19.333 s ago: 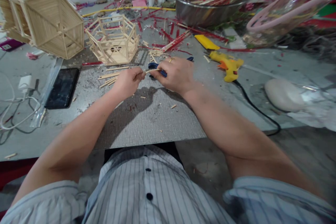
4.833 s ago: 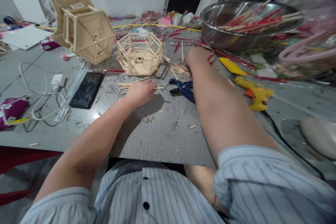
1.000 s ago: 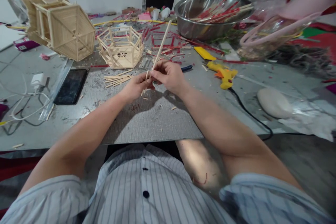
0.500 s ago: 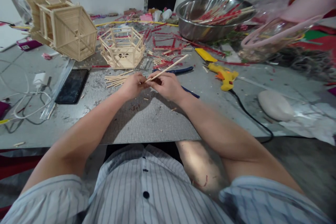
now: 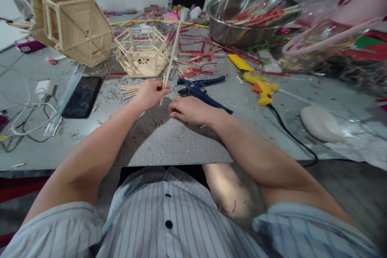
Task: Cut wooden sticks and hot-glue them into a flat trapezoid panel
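My left hand (image 5: 150,93) pinches a long bamboo stick (image 5: 172,57) that stands upright, leaning away towards the far side of the table. Beside it my right hand (image 5: 189,110) rests knuckles-up on the grey mat (image 5: 169,141), fingers curled under, apart from the stick; whether anything is inside them is hidden. Blue-handled cutters (image 5: 202,90) lie just beyond the right hand. A small pile of cut sticks (image 5: 130,89) lies left of my left hand. An open hexagonal stick frame (image 5: 142,51) stands behind the pile.
A larger closed stick lantern (image 5: 74,28) lies tipped at the back left. A black phone (image 5: 81,96) and white charger cable (image 5: 27,109) are at left. A yellow glue gun (image 5: 261,88) with black cord lies right. A steel bowl (image 5: 242,24) holds red-tipped sticks.
The right hand has let go of the long stick and dropped onto the mat. The left hand alone now holds the stick, which has swung from slanting right to nearly upright.
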Available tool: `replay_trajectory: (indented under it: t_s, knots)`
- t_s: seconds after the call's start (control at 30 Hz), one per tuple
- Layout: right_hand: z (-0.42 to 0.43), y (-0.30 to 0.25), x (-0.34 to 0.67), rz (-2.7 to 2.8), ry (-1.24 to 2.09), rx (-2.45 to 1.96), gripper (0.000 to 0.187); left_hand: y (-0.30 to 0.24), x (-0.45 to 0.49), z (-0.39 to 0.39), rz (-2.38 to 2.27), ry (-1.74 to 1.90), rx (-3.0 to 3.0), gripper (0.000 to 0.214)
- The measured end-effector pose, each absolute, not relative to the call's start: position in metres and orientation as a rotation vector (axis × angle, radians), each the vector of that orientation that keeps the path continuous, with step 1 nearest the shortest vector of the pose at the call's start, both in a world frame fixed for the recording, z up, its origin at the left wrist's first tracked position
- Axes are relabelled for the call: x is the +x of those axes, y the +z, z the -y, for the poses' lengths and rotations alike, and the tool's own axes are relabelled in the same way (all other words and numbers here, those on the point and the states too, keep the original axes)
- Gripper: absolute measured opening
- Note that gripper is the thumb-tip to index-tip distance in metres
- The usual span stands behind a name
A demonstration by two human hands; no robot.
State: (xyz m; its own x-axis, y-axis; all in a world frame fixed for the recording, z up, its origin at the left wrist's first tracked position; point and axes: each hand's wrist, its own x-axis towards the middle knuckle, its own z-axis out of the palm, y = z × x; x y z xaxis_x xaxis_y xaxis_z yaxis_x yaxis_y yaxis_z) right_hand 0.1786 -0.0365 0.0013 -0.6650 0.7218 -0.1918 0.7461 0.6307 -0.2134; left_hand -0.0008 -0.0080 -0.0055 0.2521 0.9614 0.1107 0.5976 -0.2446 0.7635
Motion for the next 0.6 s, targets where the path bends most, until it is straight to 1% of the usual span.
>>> replay_trajectory:
  t_s: [0.1,0.23,0.3,0.4,0.6]
  knots:
    - [0.033,0.018,0.197,-2.719,-0.377,1.268,0.014,-0.005,-0.001,0.008,-1.418,0.763,1.932,0.015]
    - [0.039,0.032,0.222,-2.447,-0.412,1.282,0.013,-0.005,-0.003,0.006,-1.407,0.729,1.875,0.016]
    - [0.048,0.027,0.229,-2.373,-0.426,1.268,0.012,-0.006,-0.003,0.005,-1.386,0.732,1.88,0.017]
    - [0.061,0.012,0.236,-2.413,-0.389,1.238,0.011,-0.005,-0.002,0.006,-1.385,0.73,1.927,0.019]
    - [0.07,0.002,0.236,-2.538,-0.341,1.218,0.019,-0.002,-0.001,0.009,-1.445,0.666,1.961,0.023]
